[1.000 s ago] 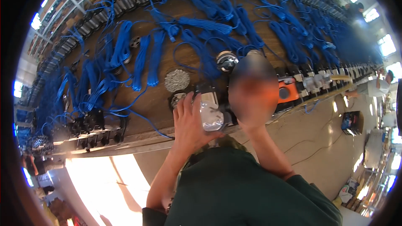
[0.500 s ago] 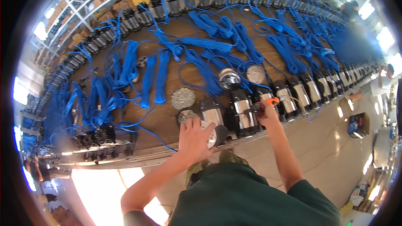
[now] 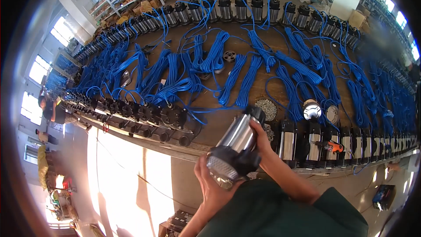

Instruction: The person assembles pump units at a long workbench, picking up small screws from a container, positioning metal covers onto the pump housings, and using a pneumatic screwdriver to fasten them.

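A submersible pump [image 3: 237,135] with a shiny silver barrel and black ends is tilted between my two hands, over the table's near edge. My left hand [image 3: 211,188] cups its lower end, where a perforated metal strainer shows. My right hand [image 3: 262,144] grips the barrel's right side near the upper black end; some of its fingers are hidden. An orange and black power screwdriver [image 3: 332,146] lies across the pumps to the right, out of my hands. Close beyond the held pump is a heap of small screws [image 3: 265,109].
Rows of pumps [image 3: 287,142] line the table's near and far edges. Blue cable coils [image 3: 250,81] cover much of the tabletop [image 3: 210,127]. A shiny metal cap [image 3: 312,110] and a round disc [image 3: 332,114] sit at right. Another person [image 3: 55,110] stands far left.
My right hand has let go of the power screwdriver, and my left has left the round metal part. Both hands now hold a pump off the table. The view has swung left.
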Motion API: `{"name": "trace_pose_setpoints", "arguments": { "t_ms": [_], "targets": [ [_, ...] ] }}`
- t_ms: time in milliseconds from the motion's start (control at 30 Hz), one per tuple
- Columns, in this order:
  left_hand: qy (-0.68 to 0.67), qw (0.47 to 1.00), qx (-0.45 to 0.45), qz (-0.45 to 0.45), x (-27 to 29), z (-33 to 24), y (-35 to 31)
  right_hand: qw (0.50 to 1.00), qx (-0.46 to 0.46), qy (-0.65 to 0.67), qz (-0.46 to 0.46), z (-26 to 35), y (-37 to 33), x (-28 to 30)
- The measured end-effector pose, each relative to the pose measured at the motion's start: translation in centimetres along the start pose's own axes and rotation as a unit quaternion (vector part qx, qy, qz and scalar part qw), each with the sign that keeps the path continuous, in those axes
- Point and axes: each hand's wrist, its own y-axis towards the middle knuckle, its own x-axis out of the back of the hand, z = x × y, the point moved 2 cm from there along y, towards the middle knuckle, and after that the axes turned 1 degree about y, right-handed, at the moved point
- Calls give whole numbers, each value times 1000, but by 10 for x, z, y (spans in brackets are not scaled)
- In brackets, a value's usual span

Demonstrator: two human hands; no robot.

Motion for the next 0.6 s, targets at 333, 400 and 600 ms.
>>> {"name": "trace_pose_setpoints", "arguments": {
  "t_ms": [333, 400, 600],
  "targets": [
    [-474, 706, 511, 127, -158, 224, 32, 704, 298, -639, 83, -33, 96, -20],
    [-442, 688, 570, 81, -181, 246, 27, 569, 371, -728, 94, -26, 81, -9],
    [-484, 702, 519, 58, -196, 244, 27, 437, 269, -849, -124, 43, 37, 81]
  ]
}}
